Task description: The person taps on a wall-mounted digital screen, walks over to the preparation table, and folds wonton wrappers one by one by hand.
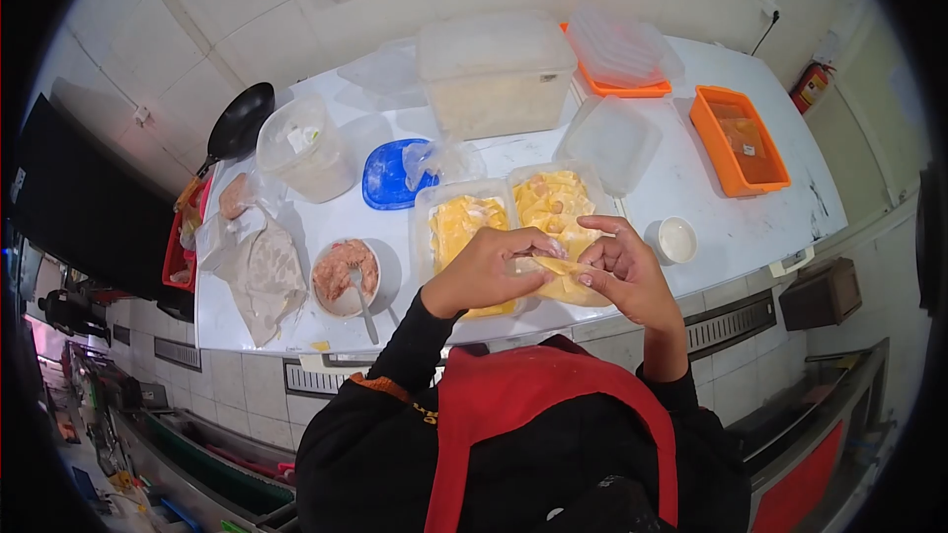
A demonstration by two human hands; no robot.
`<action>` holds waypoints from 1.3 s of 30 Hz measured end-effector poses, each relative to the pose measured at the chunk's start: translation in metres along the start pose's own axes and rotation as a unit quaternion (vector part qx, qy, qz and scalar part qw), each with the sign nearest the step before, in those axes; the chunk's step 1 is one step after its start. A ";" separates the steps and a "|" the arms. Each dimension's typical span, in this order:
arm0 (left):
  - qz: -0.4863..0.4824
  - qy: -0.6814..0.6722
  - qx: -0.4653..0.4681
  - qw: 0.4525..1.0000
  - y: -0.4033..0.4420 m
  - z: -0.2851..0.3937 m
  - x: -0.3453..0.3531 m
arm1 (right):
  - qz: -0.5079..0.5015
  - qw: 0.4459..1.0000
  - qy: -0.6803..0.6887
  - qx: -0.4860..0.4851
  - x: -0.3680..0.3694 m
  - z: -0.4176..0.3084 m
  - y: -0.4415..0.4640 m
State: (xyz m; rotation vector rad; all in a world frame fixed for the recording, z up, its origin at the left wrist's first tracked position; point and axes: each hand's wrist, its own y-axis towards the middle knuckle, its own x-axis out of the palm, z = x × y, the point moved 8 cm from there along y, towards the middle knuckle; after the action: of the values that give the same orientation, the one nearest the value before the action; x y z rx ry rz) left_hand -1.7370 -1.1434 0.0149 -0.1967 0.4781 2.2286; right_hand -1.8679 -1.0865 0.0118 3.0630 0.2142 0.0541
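Note:
A thin pale-yellow dumpling wrapper [565, 288] is folded over between my two hands, above the front of the table. My left hand [494, 266] pinches its left side between thumb and fingers. On the other side, my right hand [632, 271] grips the wrapper's right edge, with its forefinger raised. Any filling inside the fold is hidden. Just beyond my hands stand two clear plastic tubs, a left one [421, 237] and a right one [598, 188], holding yellow folded dumplings [553, 199]. To the left is a bowl of pinkish minced meat [341, 266] with a spoon [367, 318] in it.
A blue lid [387, 176], a white bucket [308, 153] and a large lidded box [499, 79] stand further back. At right are a small white bowl [677, 240] and an orange tray [741, 143]. A cloth [262, 271] lies left, near a black pan [242, 123].

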 end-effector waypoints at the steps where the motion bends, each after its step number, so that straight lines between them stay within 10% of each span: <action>1: -0.003 0.015 0.009 1.000 0.002 0.002 0.002 | 0.012 1.000 0.025 0.004 -0.003 0.001 -0.001; 8: 0.021 -0.295 -0.053 0.954 0.003 -0.036 0.011 | 0.004 0.997 0.062 -0.050 -0.008 -0.013 -0.010; 12: 0.067 -0.732 -0.073 0.674 0.013 -0.008 0.048 | 0.102 0.990 0.083 -0.051 -0.027 -0.003 0.000; 16: 0.059 -0.639 -0.195 0.741 0.002 -0.079 0.080 | 0.184 0.973 -0.133 -0.052 -0.039 0.018 0.005; 22: 0.139 -0.665 -0.242 0.693 -0.004 -0.096 0.058 | 0.292 0.871 -0.394 0.029 -0.146 0.052 -0.044; 24: 0.176 -0.606 -0.246 0.736 -0.008 -0.100 0.046 | 0.247 0.804 -0.496 0.214 -0.187 0.090 -0.074; 33: 0.239 -0.431 -0.196 0.848 -0.010 -0.094 0.029 | 0.215 0.730 -0.616 0.205 -0.223 0.179 -0.088; 39: 0.243 -0.374 -0.160 0.880 -0.014 -0.080 0.023 | 0.181 0.773 -0.458 0.401 -0.232 0.180 -0.086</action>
State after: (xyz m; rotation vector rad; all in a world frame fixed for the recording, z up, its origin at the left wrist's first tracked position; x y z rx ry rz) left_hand -1.7428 -1.1517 -0.0689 0.6757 -0.3084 2.6202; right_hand -2.1023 -1.0459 -0.1809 3.2942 -0.5561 -1.8993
